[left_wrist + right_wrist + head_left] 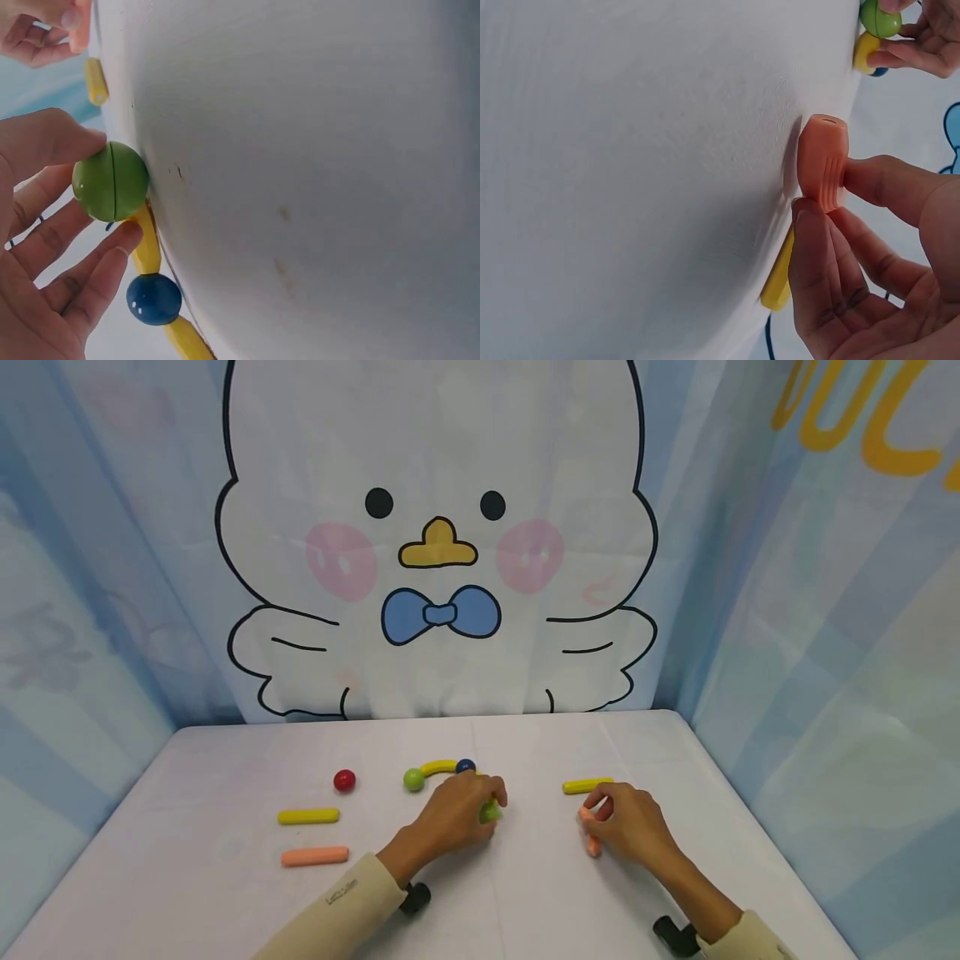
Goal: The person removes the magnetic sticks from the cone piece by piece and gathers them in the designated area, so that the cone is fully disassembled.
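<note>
A white table (525, 893) carried scattered toy pieces. The left hand (453, 817) pinched a green ball (110, 181) near the table's middle, touching a yellow stick (145, 244) that ran to a blue ball (154, 298). The right hand (630, 823) gripped an orange stick (823, 171) against the tabletop, just beside another yellow bar (587, 786). A red ball (344, 780) lay well to the left.

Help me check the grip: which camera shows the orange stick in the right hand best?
The right wrist view: the orange stick fills the frame, pinched between thumb and fingers of the right hand. The head view shows it small and mostly covered; the left wrist view catches only a sliver at the top corner.
</note>
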A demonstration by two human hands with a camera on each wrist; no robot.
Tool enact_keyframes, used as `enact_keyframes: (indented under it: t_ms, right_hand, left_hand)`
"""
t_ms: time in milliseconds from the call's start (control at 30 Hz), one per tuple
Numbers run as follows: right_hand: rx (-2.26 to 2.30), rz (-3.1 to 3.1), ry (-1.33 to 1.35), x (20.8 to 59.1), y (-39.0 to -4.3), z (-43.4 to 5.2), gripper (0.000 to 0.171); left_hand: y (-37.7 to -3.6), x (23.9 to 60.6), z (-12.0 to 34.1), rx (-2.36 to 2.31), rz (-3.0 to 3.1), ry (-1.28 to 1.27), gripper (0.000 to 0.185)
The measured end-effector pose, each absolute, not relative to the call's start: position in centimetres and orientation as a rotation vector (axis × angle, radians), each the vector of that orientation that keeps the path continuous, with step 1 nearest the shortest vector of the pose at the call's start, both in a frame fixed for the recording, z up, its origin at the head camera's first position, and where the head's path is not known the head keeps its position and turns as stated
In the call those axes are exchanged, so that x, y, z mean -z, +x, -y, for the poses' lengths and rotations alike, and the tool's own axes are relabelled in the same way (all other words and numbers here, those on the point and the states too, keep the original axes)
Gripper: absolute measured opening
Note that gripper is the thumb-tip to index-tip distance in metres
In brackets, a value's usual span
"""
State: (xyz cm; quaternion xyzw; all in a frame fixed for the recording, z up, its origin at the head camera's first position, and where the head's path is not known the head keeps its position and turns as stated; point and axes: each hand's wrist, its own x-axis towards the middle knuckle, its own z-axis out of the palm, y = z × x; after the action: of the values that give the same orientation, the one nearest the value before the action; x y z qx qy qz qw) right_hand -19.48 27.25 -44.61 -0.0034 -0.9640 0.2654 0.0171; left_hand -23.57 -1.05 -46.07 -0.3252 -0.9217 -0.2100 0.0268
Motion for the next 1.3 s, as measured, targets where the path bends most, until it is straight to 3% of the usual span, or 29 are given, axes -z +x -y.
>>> enact_keyframes:
  t_ms: [433, 700, 967, 1300]
  right_hand:
    - [-0.806, 3.021, -0.029, 45.0, -19.8, -27.5, 0.019]
    - [-0.800, 2.955, -0.006, 44.7, -20.1, -26.6, 0.025]
    - [-0.864, 2.878, 0.136, 44.5, -20.8, -24.3, 0.021]
    - [-0.991, 2.905, 0.181, 44.5, -22.3, -19.8, 0.030]
  left_hand:
    - [-23.4, 45.9, 2.1, 0.733, 2.855, -1.066, 0.041]
    - [-23.4, 45.9, 2.9, 0.782, 2.907, -0.969, 0.037]
    - [-23.7, 45.9, 3.4, 0.810, 2.986, -0.886, 0.034]
    - [-23.7, 45.8, 4.0, 0.853, 2.991, -0.915, 0.034]
